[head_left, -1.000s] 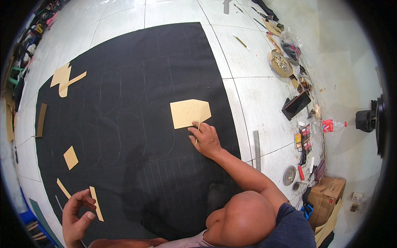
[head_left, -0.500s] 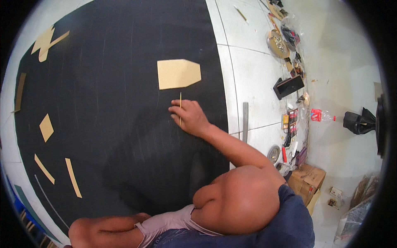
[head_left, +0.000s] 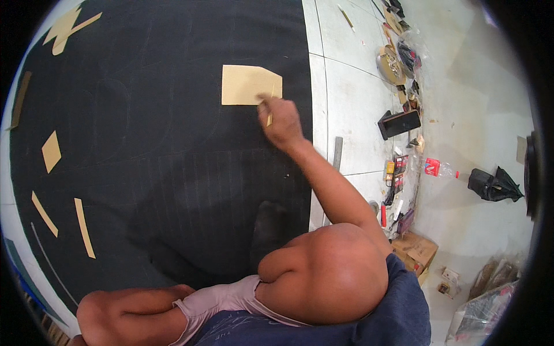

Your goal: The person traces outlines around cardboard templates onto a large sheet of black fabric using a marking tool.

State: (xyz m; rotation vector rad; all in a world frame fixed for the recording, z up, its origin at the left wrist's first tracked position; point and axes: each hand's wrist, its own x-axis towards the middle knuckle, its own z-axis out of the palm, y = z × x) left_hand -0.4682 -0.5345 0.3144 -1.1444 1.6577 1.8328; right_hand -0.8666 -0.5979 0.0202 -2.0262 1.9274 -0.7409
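My right hand (head_left: 283,122) is over the lower right part of a tan card pattern piece (head_left: 245,83), with its fingers closed round a thin yellow pencil-like stick (head_left: 269,120). The fingertips are slightly blurred and hide the piece's lower right corner. Whether the stick's tip touches anything, I cannot tell. The piece lies flat on a wide sheet of black fabric (head_left: 173,121), which carries faint pale lines. My left hand is out of view.
More tan pieces lie left: a diamond (head_left: 51,152), two strips (head_left: 84,228) and an overlapping cluster (head_left: 63,29). On the tiles at right are a metal ruler (head_left: 337,153), a round tin (head_left: 390,65), a black stand (head_left: 399,123), a plastic bottle (head_left: 440,168) and a cardboard box (head_left: 414,251).
My right hand has moved up and right with the stick, from below the tan piece onto its lower right part. The whole view has shifted slightly.
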